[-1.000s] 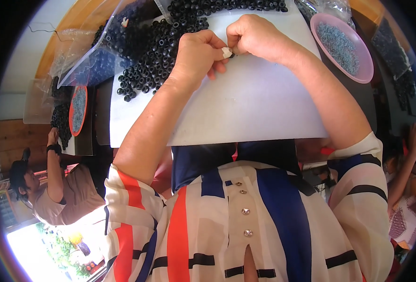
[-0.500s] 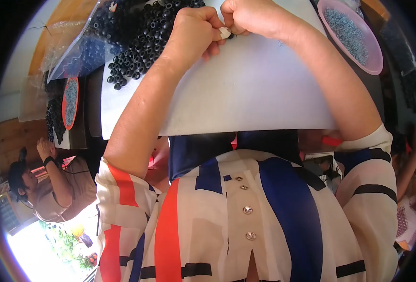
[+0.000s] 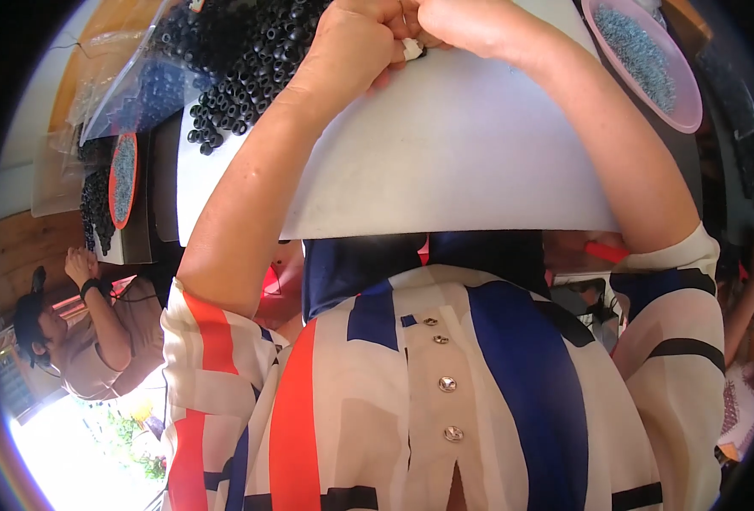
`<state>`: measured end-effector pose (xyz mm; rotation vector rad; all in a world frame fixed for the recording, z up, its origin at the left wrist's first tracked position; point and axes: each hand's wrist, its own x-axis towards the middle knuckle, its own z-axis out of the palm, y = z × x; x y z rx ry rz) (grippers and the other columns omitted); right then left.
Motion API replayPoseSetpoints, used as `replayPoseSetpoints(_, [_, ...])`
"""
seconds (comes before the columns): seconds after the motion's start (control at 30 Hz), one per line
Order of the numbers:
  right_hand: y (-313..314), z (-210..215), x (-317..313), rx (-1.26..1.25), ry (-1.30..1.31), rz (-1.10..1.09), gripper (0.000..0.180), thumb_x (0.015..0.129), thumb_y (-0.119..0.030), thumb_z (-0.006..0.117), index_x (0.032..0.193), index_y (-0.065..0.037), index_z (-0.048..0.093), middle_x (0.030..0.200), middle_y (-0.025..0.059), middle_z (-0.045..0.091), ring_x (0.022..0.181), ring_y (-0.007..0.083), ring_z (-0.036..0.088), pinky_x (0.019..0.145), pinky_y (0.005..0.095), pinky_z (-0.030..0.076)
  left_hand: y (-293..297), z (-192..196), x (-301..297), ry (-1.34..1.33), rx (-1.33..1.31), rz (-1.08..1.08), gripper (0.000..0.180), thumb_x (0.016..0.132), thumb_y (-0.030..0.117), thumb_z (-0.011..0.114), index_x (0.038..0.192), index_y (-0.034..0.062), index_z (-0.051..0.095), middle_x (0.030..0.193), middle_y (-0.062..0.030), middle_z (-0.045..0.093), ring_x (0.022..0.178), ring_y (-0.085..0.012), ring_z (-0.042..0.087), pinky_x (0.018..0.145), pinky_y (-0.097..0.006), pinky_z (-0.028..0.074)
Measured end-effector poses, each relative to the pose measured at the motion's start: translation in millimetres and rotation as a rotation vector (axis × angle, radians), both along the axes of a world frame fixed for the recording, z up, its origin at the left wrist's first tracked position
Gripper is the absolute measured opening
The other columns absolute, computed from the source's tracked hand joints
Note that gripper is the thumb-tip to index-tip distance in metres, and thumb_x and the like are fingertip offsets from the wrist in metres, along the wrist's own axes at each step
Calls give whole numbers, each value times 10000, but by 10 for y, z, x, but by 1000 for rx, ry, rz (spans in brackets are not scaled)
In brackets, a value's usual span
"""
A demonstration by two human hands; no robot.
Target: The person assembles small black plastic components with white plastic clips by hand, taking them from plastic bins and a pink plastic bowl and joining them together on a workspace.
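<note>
While a small white piece (image 3: pixel 411 48) is pinched between the closed left hand (image 3: pixel 355 43) and right hand (image 3: pixel 470 21), assembly appears under way. Black rings (image 3: pixel 232 77) are heaped left of the grip; one must probably be picked next.

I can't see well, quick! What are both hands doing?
Left hand: fingers closed, pinching a small white piece.
Right hand: fingers closed on the same piece.

The left hand (image 3: pixel 355 43) and right hand (image 3: pixel 470 21) pinch a small white part (image 3: pixel 412 49) together above the white board (image 3: pixel 453 153), beside black rings (image 3: pixel 232 60).
</note>
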<state>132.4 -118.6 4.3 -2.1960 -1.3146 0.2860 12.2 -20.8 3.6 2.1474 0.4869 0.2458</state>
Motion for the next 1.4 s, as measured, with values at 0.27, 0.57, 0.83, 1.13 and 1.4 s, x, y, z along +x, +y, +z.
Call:
replayPoseSetpoints(0.27, [-89,-224,241,343,658,60,88,732,9,595,795,6,656,685,39,609,612,112,556,537,263,436,30,62,-123,57,-76,10,171,812,26,631,972,-5,683,698,-47,618,515,-112,567,418,-246,428])
replayPoseSetpoints(0.57, [-67,-169,272,635,525,12,55,808,-31,657,859,-16,667,707,13,623,633,80,554,570,227,443,-110,-186,89,-58,804,-18,173,758,190,710,882,73,680,910,-146,630,804,-343,648,712,-432,535])
replayPoseSetpoints(0.83, [-374,309,414,729,497,-72,61,817,-50,656,870,-28,674,706,1,620,623,69,540,578,224,437,336,452,-272,-643,662,76,165,696,86,765,836,37,692,810,-121,663,704,-251,660,664,-333,526])
replayPoseSetpoints(1.13, [-717,99,503,176,-191,-58,62,778,-54,644,813,-2,639,687,48,628,647,121,575,615,279,458,1546,1169,-841,-404,1201,361,194,788,141,680,972,89,710,926,-92,677,847,-276,630,784,-369,500])
replayPoseSetpoints(1.4, [-417,-163,508,188,-511,-39,100,824,-87,613,888,-52,681,935,85,685,837,318,653,717,416,502,385,171,-1238,-523,820,39,191,700,-57,705,873,13,667,865,-114,623,860,-276,603,738,-327,489])
